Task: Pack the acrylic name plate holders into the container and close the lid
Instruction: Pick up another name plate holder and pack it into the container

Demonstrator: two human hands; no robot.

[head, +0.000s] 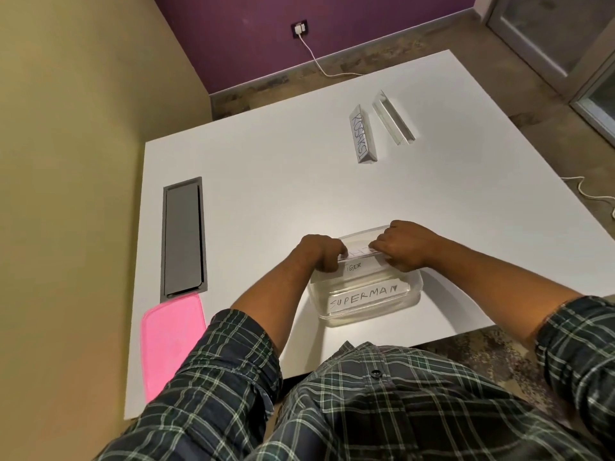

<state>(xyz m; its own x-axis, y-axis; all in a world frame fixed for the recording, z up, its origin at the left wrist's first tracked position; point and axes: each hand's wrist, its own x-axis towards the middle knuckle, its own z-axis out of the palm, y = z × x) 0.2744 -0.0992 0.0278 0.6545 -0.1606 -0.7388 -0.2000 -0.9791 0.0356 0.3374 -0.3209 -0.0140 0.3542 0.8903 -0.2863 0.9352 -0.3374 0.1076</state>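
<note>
A clear plastic container [412, 296] stands near the table's front edge. Inside lie a holder with a card reading SUPERMAN [362, 296] and another reading IGER [361, 266]. Above the container's back part, my left hand [321, 252] and my right hand [404, 246] each grip one end of a third name plate holder [361, 251]. A holder with a lettered card [362, 136] and an empty clear holder [392, 118] lie at the far right of the table. The pink lid [169, 337] lies flat at the front left corner.
A grey recessed cable hatch [183, 237] is set into the white table [266, 178] on the left. A yellow wall runs close along the left. A white cable [319, 64] trails over the floor behind the table.
</note>
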